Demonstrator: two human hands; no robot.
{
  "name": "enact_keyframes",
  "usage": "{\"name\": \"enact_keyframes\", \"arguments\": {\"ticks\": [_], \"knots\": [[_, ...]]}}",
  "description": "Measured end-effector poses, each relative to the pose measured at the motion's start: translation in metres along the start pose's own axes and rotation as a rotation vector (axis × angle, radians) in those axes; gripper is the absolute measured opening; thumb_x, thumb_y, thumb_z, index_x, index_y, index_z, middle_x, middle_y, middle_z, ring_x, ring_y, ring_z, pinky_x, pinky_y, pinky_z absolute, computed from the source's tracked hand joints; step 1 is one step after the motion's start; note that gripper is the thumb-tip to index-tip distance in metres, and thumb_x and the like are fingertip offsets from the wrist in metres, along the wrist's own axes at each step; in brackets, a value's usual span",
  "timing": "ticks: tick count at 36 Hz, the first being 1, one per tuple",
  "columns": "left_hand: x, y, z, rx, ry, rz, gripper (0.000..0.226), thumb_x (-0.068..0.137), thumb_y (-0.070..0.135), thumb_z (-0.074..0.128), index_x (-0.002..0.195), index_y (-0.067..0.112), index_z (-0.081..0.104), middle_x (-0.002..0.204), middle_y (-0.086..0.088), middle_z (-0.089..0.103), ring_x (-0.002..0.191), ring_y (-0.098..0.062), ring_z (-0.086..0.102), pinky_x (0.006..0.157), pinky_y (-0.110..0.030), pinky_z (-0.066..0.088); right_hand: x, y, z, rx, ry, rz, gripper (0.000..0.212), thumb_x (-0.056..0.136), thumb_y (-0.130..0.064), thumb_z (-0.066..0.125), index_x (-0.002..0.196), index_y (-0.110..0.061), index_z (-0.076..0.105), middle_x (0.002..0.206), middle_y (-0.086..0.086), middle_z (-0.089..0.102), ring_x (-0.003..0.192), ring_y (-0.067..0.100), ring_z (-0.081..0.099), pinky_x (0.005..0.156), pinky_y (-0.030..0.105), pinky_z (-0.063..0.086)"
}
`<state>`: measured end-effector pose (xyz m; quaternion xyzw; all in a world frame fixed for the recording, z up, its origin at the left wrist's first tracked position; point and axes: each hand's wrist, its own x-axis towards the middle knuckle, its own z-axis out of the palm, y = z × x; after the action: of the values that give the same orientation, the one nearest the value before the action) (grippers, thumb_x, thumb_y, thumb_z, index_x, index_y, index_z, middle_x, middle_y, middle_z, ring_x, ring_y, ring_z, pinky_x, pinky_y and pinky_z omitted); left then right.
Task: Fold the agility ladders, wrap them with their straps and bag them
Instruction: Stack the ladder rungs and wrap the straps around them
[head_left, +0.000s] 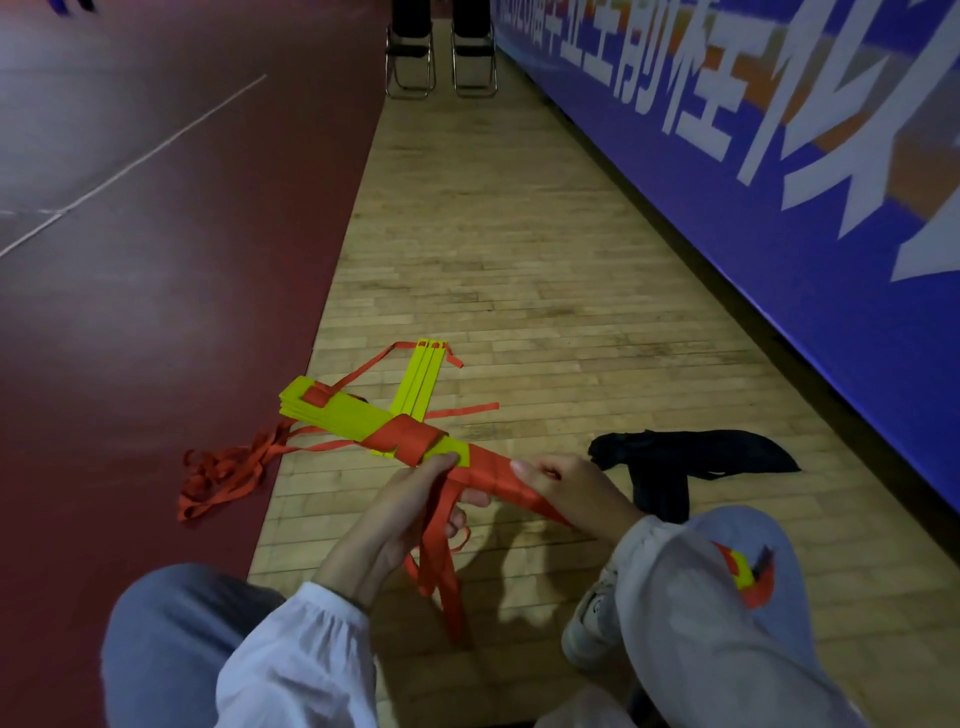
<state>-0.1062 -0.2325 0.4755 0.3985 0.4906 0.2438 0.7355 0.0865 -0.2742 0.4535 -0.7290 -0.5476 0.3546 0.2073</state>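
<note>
Your left hand (415, 499) and right hand (571, 486) both clamp the ladder bundle (358, 415), long axis running far-left to near-right. Loose strap (441, 566) hangs below the bundle, nearer your left. Bag (691, 457) lies just right of the bundle. Banner (779, 130) characters are cropped, unreadable.

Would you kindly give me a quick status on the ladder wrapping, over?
Left hand grips ladder bundle mid-length, right hand grips its wrapped end. Red strap partly wound, tails hanging. Black bag lies on floor nearby, nothing blocking.
</note>
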Motion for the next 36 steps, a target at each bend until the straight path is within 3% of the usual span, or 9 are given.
{"name": "enact_keyframes", "arguments": {"ticks": [2,8,14,18,24,29,36], "knots": [[-0.001,0.0,0.0,-0.008,-0.008,-0.025,0.034,0.099,0.028,0.043,0.098,-0.001,0.061,0.073,-0.014,0.071,0.039,-0.015,0.051,0.037,-0.019,0.04,0.001,0.0,0.0,0.013,-0.009,0.011,0.038,0.091,-0.06,0.048,0.073,-0.029,0.06,0.08,-0.004,0.06,0.08,0.017,0.059,0.073,0.029,0.042],[0.0,-0.001,0.0,-0.08,-0.029,-0.086,0.034,0.099,0.032,0.042,0.096,0.003,0.06,0.072,-0.01,0.07,0.04,-0.014,0.052,0.036,-0.018,0.041,0.001,-0.003,0.003,-0.025,0.085,0.014,0.036,0.087,-0.059,0.054,0.088,-0.026,0.066,0.089,-0.001,0.066,0.087,0.019,0.061,0.08,0.033,0.046],[-0.001,0.0,0.001,-0.106,-0.021,-0.127,0.051,0.096,0.05,0.039,0.09,0.005,0.062,0.063,-0.009,0.066,0.04,-0.014,0.056,0.038,-0.018,0.042,-0.006,-0.008,0.005,-0.09,0.238,-0.078,0.031,0.085,-0.057,0.059,0.092,-0.028,0.067,0.089,-0.005,0.067,0.089,0.018,0.061,0.092,0.039,0.045],[0.001,-0.002,0.0,-0.117,-0.006,-0.143,0.057,0.094,0.055,0.039,0.096,0.003,0.062,0.065,-0.009,0.068,0.042,-0.015,0.059,0.038,-0.018,0.045,-0.007,-0.012,0.008,-0.15,0.354,-0.148,0.05,0.073,-0.064,0.048,0.095,-0.025,0.07,0.094,-0.007,0.069,0.092,0.015,0.059,0.091,0.035,0.04],[0.002,0.0,-0.002,-0.116,-0.006,-0.145,0.066,0.089,0.065,0.04,0.101,0.003,0.062,0.069,-0.011,0.069,0.044,-0.016,0.06,0.04,-0.02,0.047,-0.006,-0.01,0.011,-0.157,0.495,-0.235,0.052,0.068,-0.066,0.052,0.086,-0.021,0.071,0.088,-0.007,0.07,0.085,0.016,0.062,0.085,0.038,0.045],[0.003,0.0,-0.003,-0.118,0.001,-0.145,0.071,0.088,0.066,0.042,0.099,0.0,0.063,0.073,-0.014,0.069,0.047,-0.019,0.06,0.043,-0.022,0.049,-0.005,-0.008,0.011,-0.179,0.543,-0.256,0.035,0.072,-0.053,0.071,0.088,-0.022,0.07,0.091,-0.007,0.069,0.092,0.017,0.06,0.083,0.031,0.032],[0.002,-0.004,0.001,-0.136,0.02,-0.128,0.065,0.091,0.06,0.042,0.095,-0.002,0.063,0.069,-0.013,0.069,0.043,-0.017,0.058,0.039,-0.02,0.047,-0.009,-0.007,0.01,-0.197,0.544,-0.231,0.033,0.07,-0.048,0.078,0.087,-0.022,0.069,0.091,-0.007,0.067,0.093,0.016,0.058,0.085,0.033,0.034]]}}
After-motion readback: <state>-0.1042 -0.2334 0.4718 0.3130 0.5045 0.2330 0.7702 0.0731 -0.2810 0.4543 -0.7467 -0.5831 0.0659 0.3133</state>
